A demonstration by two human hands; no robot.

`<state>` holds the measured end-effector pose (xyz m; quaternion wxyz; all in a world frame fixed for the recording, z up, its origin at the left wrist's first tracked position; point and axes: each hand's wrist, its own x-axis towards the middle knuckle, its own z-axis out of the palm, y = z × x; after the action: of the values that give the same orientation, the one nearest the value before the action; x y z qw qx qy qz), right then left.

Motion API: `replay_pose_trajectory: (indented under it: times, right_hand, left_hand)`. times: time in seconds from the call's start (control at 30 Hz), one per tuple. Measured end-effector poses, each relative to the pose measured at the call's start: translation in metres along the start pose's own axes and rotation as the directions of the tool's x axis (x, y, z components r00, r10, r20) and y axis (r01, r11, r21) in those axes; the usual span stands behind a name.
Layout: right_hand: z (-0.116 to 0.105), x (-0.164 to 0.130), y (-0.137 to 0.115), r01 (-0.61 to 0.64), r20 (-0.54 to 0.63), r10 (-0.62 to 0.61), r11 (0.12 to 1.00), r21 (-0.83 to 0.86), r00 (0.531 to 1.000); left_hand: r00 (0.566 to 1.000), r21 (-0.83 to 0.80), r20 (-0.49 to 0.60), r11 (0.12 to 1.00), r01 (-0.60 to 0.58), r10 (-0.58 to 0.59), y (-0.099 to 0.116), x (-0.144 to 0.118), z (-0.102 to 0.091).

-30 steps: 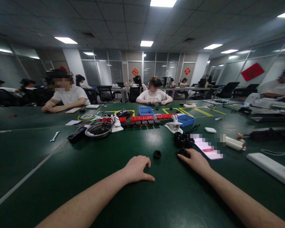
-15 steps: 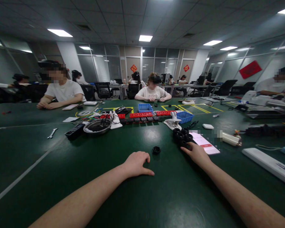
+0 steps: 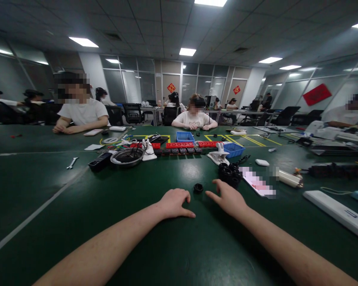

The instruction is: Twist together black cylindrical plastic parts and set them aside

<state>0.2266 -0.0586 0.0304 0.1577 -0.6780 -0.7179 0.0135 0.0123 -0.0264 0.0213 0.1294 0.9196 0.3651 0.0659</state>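
Head view: the left hand [image 3: 174, 202] rests palm down on the green surface [image 3: 77, 206], fingers loosely curled, holding nothing. The right hand [image 3: 228, 198] hovers spread and empty, between a lone black ring [image 3: 198, 188] and a cluster of black rings [image 3: 229, 174]. Risk: a careless sweep of the right hand could scatter the cluster or send the lone ring rolling; the card [image 3: 256, 182] beside it could slide.

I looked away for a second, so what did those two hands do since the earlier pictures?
The right hand left the cluster of black plastic rings and moved left toward the single small black ring, empty and open. The left hand stayed flat on the green table near that ring, which did not move.
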Motion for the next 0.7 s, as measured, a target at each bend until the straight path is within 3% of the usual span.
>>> replay_pose_trajectory:
  times: [0.17,0.3,0.37,0.43,0.53,0.63,0.7]
  right_hand:
    - [0.025,0.026,-0.041,0.015,0.11,-0.006,0.997,-0.081,0.994]
    - [0.02,0.017,-0.039,0.191,0.161,-0.173,0.975,-0.111,0.972]
    - [0.009,-0.003,-0.024,0.289,0.19,-0.271,0.955,-0.071,0.944]
    - [-0.004,-0.027,0.0,0.3,0.224,-0.288,0.954,-0.023,0.931]
    - [-0.024,-0.053,0.048,0.163,0.277,-0.16,0.987,0.014,0.947]
    - [-0.043,-0.049,0.094,-0.022,0.267,0.034,0.998,-0.051,0.963]
    - [-0.05,-0.03,0.113,-0.06,0.116,0.064,0.998,-0.034,0.991]
  left_hand:
    - [1.0,0.018,-0.024,1.0,-0.004,0.005,0.001,-0.001,0.002]
    - [0.999,0.012,-0.032,1.0,-0.006,0.007,0.002,-0.003,0.002]
    - [0.999,0.007,-0.033,1.0,-0.008,0.008,0.002,-0.003,0.001]
    - [1.0,-0.008,-0.015,1.0,-0.004,0.004,0.002,-0.002,-0.001]
    - [0.999,-0.051,0.032,0.999,0.011,-0.01,0.002,-0.001,-0.005]
    - [0.998,-0.07,0.054,0.997,0.027,-0.024,0.003,0.0,-0.007]
    - [0.998,-0.061,0.055,0.997,0.039,-0.036,0.004,0.0,-0.007]
